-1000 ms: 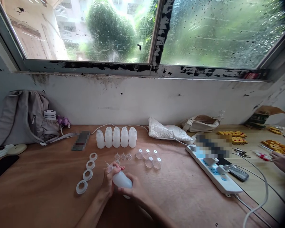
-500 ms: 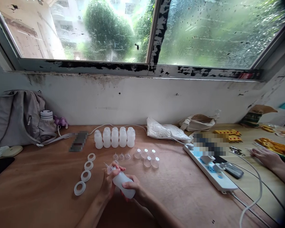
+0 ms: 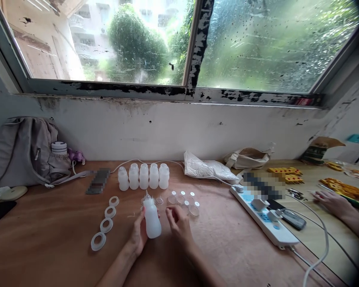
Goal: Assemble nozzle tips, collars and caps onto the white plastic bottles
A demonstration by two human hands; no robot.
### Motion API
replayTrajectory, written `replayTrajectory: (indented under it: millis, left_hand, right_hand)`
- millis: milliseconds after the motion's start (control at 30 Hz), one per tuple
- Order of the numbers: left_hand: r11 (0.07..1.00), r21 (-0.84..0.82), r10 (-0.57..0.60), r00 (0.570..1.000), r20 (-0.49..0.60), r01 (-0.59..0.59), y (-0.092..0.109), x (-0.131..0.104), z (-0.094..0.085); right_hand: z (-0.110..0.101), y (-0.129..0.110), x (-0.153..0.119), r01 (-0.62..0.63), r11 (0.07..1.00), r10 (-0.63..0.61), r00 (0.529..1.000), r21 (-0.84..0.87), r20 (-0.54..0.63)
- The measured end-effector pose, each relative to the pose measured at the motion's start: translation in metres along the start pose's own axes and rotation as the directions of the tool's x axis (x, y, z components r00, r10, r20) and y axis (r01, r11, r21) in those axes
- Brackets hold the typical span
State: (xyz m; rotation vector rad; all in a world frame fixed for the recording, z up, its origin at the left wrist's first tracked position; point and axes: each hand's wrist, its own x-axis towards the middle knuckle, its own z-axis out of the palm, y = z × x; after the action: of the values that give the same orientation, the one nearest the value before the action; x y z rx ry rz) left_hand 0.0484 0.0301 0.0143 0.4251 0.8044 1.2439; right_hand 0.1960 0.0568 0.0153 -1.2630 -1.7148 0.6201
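Note:
My left hand (image 3: 140, 231) is wrapped round a frosted white baby bottle (image 3: 152, 221), held nearly upright above the table. A clear teat sits at the bottle's top, its tip pointing up. Just right of the bottle, my right hand (image 3: 181, 225) is off it, its fingers loosely curled with a gap showing and nothing visible in them. It is near several clear round caps (image 3: 194, 210), partly covering one. A loose clear teat (image 3: 159, 201) stands behind the bottle; others there are mostly hidden. Several white screw rings (image 3: 98, 241) lie in a row to the left.
Several frosted bottles (image 3: 144, 178) stand in a row at the back. A white plastic package (image 3: 208, 166) lies by the wall. On the right are a power strip (image 3: 275, 231) with cables and another person's hand (image 3: 329, 199) near yellow parts (image 3: 344, 186). A grey backpack (image 3: 20, 155) sits left.
My right hand has let go of the bottle and moved right and up toward the clear caps. In my left hand the bottle has turned from tilted to nearly upright.

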Motion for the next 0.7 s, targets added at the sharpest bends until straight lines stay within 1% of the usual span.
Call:
replayTrajectory:
  millis: [33,67,133,200,267,367,533,700]
  left_hand:
    - [1.000,-0.010,-0.004,1.000,-0.010,0.004,0.001,0.001,-0.001]
    - [1.000,-0.019,-0.007,1.000,-0.018,0.007,0.001,0.001,-0.002]
    - [0.999,-0.031,-0.022,0.999,-0.028,0.021,0.002,0.002,-0.003]
    - [0.998,-0.040,-0.048,0.999,-0.019,0.047,0.002,0.001,-0.003]
    - [0.997,-0.039,-0.067,0.998,-0.004,0.067,0.002,0.000,-0.003]
    - [0.998,-0.023,-0.062,0.998,0.028,0.063,0.003,-0.002,-0.002]
    - [1.000,0.017,-0.007,0.991,0.137,0.004,0.002,-0.008,0.001]
    - [0.992,0.125,-0.003,0.977,0.212,-0.025,0.001,-0.014,0.003]
  right_hand:
    - [-0.005,0.005,0.004,0.003,0.995,-0.012,0.996,-0.103,-0.091]
    - [-0.010,0.010,0.007,-0.024,0.979,-0.009,0.986,-0.201,-0.165]
    - [-0.019,0.019,0.012,-0.132,0.921,0.035,0.965,-0.366,-0.259]
    - [-0.025,0.026,0.015,-0.218,0.852,0.082,0.953,-0.476,-0.291]
    - [-0.028,0.030,0.016,-0.248,0.804,0.104,0.953,-0.541,-0.284]
    - [-0.027,0.030,0.016,-0.251,0.789,0.135,0.961,-0.561,-0.241]
    - [-0.027,0.029,0.016,-0.262,0.849,0.191,0.962,-0.459,-0.197]
    - [-0.026,0.035,0.017,-0.246,0.891,0.222,0.969,-0.382,-0.109]
